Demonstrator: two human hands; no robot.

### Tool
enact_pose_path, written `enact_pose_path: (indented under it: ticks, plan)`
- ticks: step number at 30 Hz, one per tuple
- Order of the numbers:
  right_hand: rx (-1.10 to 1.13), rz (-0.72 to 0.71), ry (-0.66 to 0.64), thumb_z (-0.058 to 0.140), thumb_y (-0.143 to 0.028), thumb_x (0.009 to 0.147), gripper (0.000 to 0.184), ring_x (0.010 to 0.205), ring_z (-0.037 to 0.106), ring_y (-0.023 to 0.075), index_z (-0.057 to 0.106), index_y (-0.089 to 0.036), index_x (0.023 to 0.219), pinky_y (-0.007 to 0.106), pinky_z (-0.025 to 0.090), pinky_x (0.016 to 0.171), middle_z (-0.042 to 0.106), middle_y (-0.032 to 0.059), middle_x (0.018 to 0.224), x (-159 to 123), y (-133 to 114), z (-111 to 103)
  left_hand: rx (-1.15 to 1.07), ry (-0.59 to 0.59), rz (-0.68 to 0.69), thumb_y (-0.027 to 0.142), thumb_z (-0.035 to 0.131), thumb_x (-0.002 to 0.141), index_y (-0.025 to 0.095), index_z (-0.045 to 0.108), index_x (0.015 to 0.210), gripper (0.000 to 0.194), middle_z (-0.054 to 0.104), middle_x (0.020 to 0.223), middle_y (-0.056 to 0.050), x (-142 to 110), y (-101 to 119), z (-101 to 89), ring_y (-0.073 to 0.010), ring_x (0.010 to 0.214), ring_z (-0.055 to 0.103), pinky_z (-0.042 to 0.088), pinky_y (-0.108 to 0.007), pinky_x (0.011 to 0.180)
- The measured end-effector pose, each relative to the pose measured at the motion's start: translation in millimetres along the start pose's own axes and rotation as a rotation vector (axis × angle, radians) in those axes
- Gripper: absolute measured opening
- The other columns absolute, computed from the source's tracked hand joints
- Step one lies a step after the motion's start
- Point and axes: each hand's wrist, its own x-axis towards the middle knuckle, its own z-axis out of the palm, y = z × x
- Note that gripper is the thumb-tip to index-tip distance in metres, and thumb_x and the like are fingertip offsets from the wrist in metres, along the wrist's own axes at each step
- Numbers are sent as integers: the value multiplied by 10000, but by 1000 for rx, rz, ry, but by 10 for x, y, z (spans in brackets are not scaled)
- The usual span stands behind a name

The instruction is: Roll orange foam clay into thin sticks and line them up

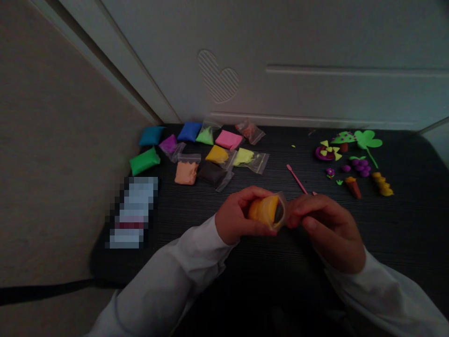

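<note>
Sleeves (168, 271) exit frame, left fingers (254, 192) clamping a yellow bag (264, 213), right fingers' (321, 206) grip unclear.

The plastic bag (282, 206) you hold looks see-through and glossy, its clay (263, 211) smooth; your sleeves (175, 267) are matt cloth, the table (410, 234) dull and finely ridged.

Left hand (228, 217) partly hides a yellow clay bag (264, 210); left sleeve (164, 281) and right sleeve (386, 292) are cut off.
Whether the right hand (333, 234) touches the bag's mouth is unclear. Just beyond it, a pink piece (315, 193) is partly covered. Left of the left hand, a flat device (136, 210) is pixelated past reading, and a dark strap (45, 291) runs out of view. Beyond both hands, a yellow speck (293, 146) is too small to identify.
</note>
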Motion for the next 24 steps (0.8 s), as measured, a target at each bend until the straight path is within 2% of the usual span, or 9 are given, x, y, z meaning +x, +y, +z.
enact_pose_path:
  ticks: [4,8,13,20,24]
  plan:
    - [-153,-7,45,541,-210,780,107,731,555,130,596,-260,857,267,447,659,586,-5,761,20,14,-8,73,84,72,238,770,476,177,538,852,446,608,838,-38,22,-19,-45,-162,779,582,475,-329,716]
    - [-302,-54,23,530,-182,783,125,722,550,114,591,-255,864,243,436,643,589,-10,777,39,6,-10,145,121,137,183,744,521,158,540,812,356,613,838,-46,27,-36,-55,-163,796,589,472,-339,745]
    - [-577,-80,18,516,-227,789,106,714,554,132,608,-230,841,259,421,622,606,10,769,82,1,-6,417,215,263,220,727,552,145,561,685,225,612,764,-40,29,-42,-55,-140,740,580,473,-300,693]
    - [-706,60,-45,535,-328,773,172,540,480,96,648,-203,809,230,365,496,555,-9,613,160,85,5,857,229,534,145,631,645,168,588,715,85,639,720,-37,42,-78,-81,-145,743,560,468,-303,701]
    - [-656,176,-87,572,-395,734,266,496,450,84,651,-208,907,214,351,452,543,-25,580,178,146,-12,1115,172,565,149,597,675,145,585,829,155,627,780,-47,48,-96,-94,-149,779,538,456,-303,741]
